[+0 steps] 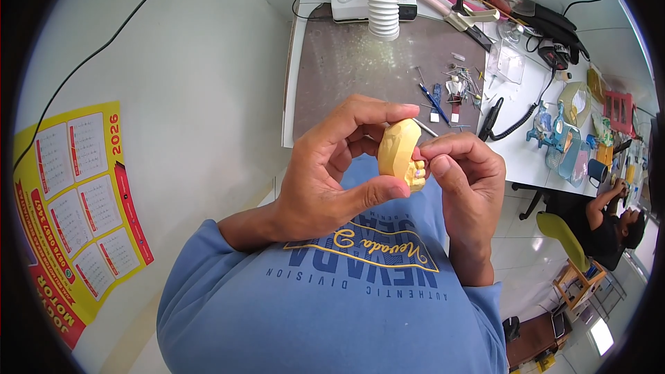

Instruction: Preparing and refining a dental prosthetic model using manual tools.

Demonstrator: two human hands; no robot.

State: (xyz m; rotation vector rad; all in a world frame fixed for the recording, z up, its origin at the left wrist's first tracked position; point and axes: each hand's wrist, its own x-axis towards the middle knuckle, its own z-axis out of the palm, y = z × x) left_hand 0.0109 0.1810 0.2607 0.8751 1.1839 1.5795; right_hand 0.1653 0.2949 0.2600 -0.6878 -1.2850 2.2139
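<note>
A yellow plaster dental model (397, 149) with a row of cast teeth on its right side is held up in front of my chest. My left hand (332, 159) grips it between thumb and fingers, its fingertips on the upper edge and its thumb under the lower edge. On the teeth side, my right hand (465, 173) has thumb and index finger pinched close together against the model. Whatever lies between those fingertips is hidden. A thin pale rod (425, 127) shows just above the right index finger; I cannot tell whether it is held or lies on the bench.
Beyond my hands is a brown-topped bench (332, 69) with a white ribbed hose (383, 0). A blue pen-like tool (433, 102), shade tabs and several small burs lie there. A black handpiece (492, 119) rests at right. A co-worker (603, 218) sits farther right.
</note>
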